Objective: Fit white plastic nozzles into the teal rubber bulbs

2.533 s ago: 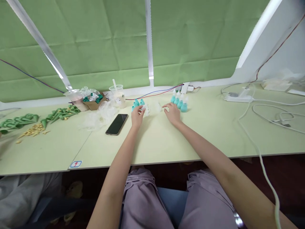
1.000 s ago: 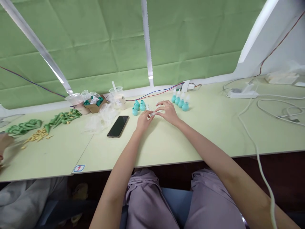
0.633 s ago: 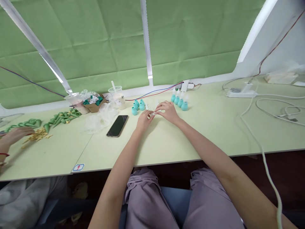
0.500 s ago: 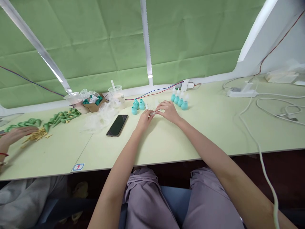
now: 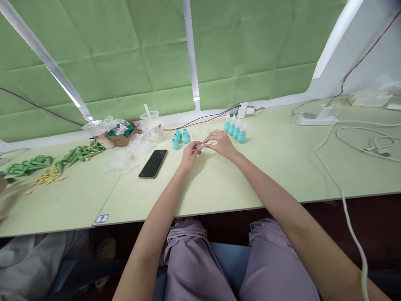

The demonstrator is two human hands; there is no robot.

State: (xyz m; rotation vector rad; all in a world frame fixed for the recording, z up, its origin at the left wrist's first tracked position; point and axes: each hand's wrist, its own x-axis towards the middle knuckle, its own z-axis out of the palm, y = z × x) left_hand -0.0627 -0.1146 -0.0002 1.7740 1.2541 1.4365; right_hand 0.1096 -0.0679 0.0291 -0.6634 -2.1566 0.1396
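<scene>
My left hand point(image 5: 191, 154) and my right hand point(image 5: 220, 144) meet over the table, fingertips pinched around a small clear plastic piece point(image 5: 201, 145). The fingers partly cover it, so its exact kind is unclear. Just behind my left hand stand several open-topped turquoise bulb-shaped pieces point(image 5: 175, 144). A few small whitish pieces point(image 5: 192, 137) lie behind my fingers, partly hidden. Beyond my right hand is a slanting row of turquoise bulbs point(image 5: 241, 137) with white pointed tips on top.
A phone point(image 5: 153, 164) and crumpled plastic bag point(image 5: 130, 155) lie left of my hands. Behind them are a cup with a straw point(image 5: 153, 126) and a cardboard box point(image 5: 124, 136). Green cone pieces point(image 5: 83, 153) and yellow bits point(image 5: 48, 177) lie farther left. A white cable point(image 5: 333, 177) crosses the right side.
My hands stay together on the clear piece, with slight finger movement. At the far left, the co-worker's hand has drawn back from the yellow bits toward the picture's edge and is blurred.
</scene>
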